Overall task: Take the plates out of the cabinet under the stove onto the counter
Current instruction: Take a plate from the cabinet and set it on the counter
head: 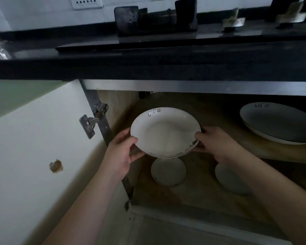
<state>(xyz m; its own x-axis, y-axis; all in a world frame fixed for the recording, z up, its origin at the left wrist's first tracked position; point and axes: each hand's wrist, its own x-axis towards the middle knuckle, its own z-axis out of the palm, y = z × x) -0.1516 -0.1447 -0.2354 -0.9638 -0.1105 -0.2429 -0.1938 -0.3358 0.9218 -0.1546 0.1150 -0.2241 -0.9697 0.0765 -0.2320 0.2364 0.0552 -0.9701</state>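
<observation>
A white plate (164, 131) with "life" written on its rim hangs in the open cabinet mouth. My left hand (121, 152) grips its left edge, thumb on top. My right hand (217, 144) grips its right edge the same way. A larger white plate (279, 124) lies on the wooden upper shelf (272, 152) at the right. Two small white plates lie on the cabinet floor: one (168, 172) under the held plate, another (231, 179) partly hidden by my right forearm. The black counter (148, 68) runs across above the cabinet.
The white cabinet door (35, 156) stands open on the left, its hinge (94, 119) beside my left hand. A black stove (155, 18) sits on the counter, with burner parts (233, 20) farther right. A metal rail (201, 87) runs under the counter edge.
</observation>
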